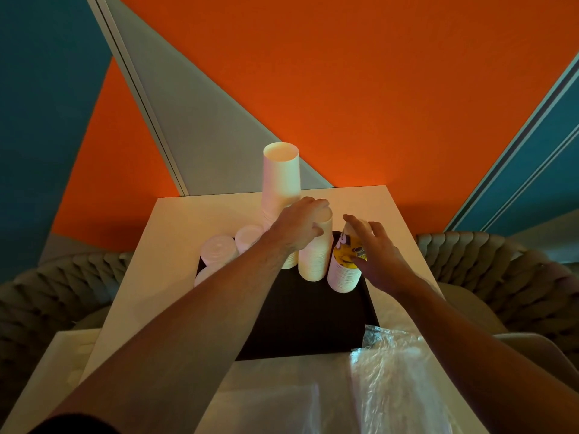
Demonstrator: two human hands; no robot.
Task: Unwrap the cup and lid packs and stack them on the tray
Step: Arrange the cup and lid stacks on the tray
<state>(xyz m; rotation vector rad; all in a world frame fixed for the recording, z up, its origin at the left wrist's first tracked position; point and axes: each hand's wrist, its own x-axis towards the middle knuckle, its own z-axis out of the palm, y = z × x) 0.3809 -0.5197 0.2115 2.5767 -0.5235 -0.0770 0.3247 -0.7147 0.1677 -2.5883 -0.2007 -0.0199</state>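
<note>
Cups everywhere on the dark tray [300, 321]: a tall white cup stack [281, 180] rises at the far edge, open mouth up, its lower part ribbed with nested rims. Just in front of it stands a shorter white stack [315, 261], tightly layered, and the left hand [297, 227] is draped over its top, fingers curled loosely down around the rim; whether it truly grips I cannot tell. Right beside that sits a third stack [343, 275], white rims below and a yellow printed cup [346, 249] with dark lettering on top. The right hand [376, 255] is at its side, fingers spread and relaxed, palm close against the printed cup, thumb side towards the stack, not closed around it. Over on the left of the tray, pale round lid stacks [219, 250] cluster together, three showing, translucent white with flat tops, one partly hidden behind the left forearm. The tray rests on a white counter [175, 233]. Nearer the camera, crumpled clear plastic wrap [398, 371] lies on the counter, touching the tray's near right corner, and a flatter clear sheet [282, 402] lies next to it. Tufted grey seats [495, 261] curve round on both sides, and behind it all is an orange wall [360, 89] with blue and grey panels.
</note>
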